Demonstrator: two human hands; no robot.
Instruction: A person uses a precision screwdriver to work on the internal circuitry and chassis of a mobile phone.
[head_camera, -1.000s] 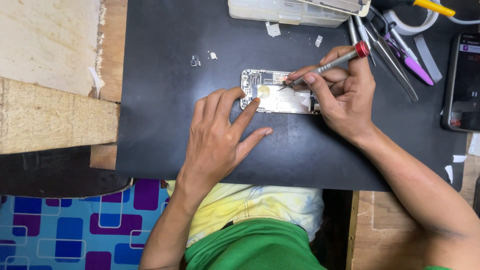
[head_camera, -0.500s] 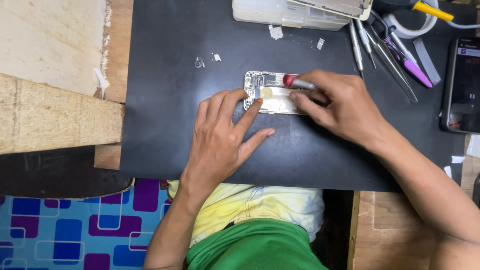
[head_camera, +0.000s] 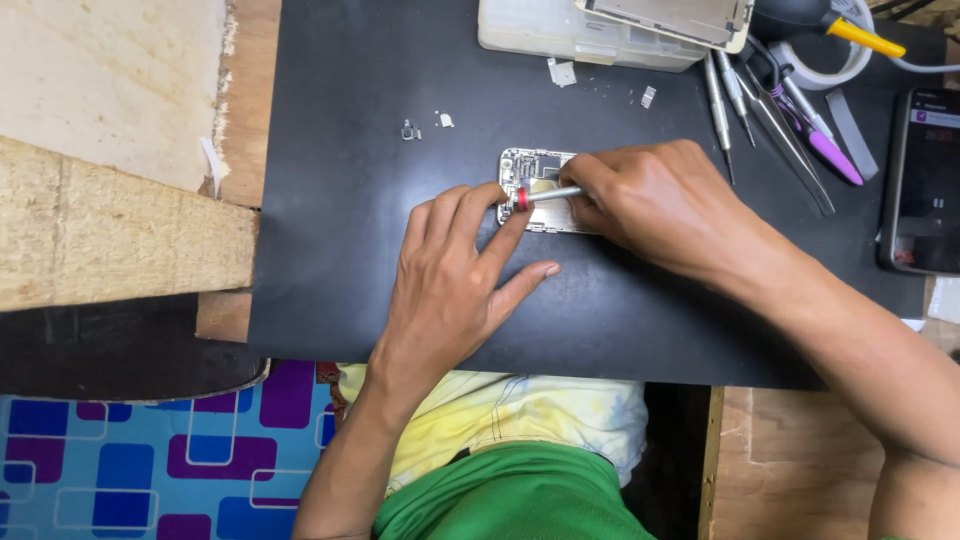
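An opened phone body (head_camera: 530, 172) with bare circuitry lies on the black work mat (head_camera: 360, 250). My left hand (head_camera: 455, 280) rests flat on the mat, its fingertips pressing the phone's left end. Covering the phone's right part, my right hand (head_camera: 660, 205) grips a small silver screwdriver with a red cap (head_camera: 545, 195). The screwdriver lies nearly flat over the phone, red cap pointing left toward my left fingers. Its tip is hidden under my right hand.
Several screwdrivers, tweezers (head_camera: 790, 130) and a purple pry tool (head_camera: 825, 150) lie at the mat's upper right. A clear parts box (head_camera: 570, 35) stands at the top. A dark phone with a lit screen (head_camera: 925, 180) lies at the right. Tiny loose parts (head_camera: 410, 130) sit left of the phone.
My right hand has swung the screwdriver from pointing up-right to lying flat with its red cap toward the left. It moved over the phone. My left hand stayed put.
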